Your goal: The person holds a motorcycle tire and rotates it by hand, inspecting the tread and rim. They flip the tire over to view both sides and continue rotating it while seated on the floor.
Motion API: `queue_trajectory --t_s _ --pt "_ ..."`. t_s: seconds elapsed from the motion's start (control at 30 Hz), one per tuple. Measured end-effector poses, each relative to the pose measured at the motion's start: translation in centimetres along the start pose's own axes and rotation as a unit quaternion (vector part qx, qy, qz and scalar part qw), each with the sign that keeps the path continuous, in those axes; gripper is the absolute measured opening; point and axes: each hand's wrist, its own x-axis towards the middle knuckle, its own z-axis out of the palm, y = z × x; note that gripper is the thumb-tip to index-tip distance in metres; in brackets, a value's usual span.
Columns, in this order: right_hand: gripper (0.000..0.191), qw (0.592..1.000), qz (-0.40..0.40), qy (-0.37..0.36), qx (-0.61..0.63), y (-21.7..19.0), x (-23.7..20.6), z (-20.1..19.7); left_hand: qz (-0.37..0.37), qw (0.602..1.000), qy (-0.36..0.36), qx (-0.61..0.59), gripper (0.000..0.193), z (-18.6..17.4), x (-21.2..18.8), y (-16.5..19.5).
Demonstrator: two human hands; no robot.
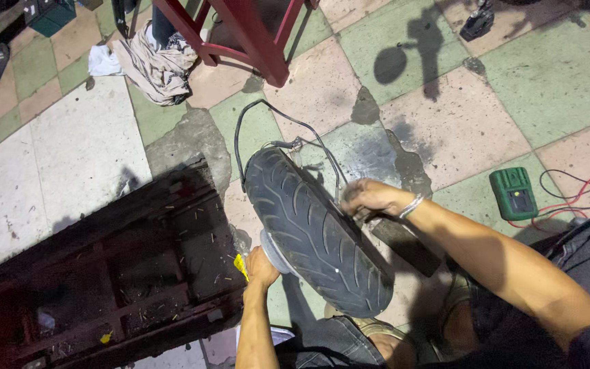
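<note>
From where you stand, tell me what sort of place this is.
Probably a small repair shop for scooters or motorbikes, working on a tiled floor. Both hands grip a scooter wheel with a trailing cable, and a green multimeter lies nearby.

A black rubber scooter wheel [315, 232] is standing between a dark wooden pallet [104, 273] on its left and a green handheld multimeter [514, 193] lying well right. A red metal stool frame [240, 34] is standing farther off, with a crumpled beige rag [158, 68] lying left of it.
</note>
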Motion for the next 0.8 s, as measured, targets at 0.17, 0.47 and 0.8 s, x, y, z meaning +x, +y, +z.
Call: queue_trajectory --t_s 0.17,0.47,0.8 --pt "0.038 0.992 0.043 0.019 0.113 0.8 0.8 -0.3 0.001 1.0 0.006 0.005 0.031 0.1 0.0 0.0" --pt "0.076 0.946 -0.038 0.264 -0.182 -1.8 2.3 0.0 -0.004 1.0 0.009 0.0 0.029 0.1 -0.2 0.0" --pt "0.044 0.94 -0.049 0.33 0.076 3.8 2.2 0.9 -0.036 0.999 0.005 -0.006 0.037 -0.1 0.0 0.6"
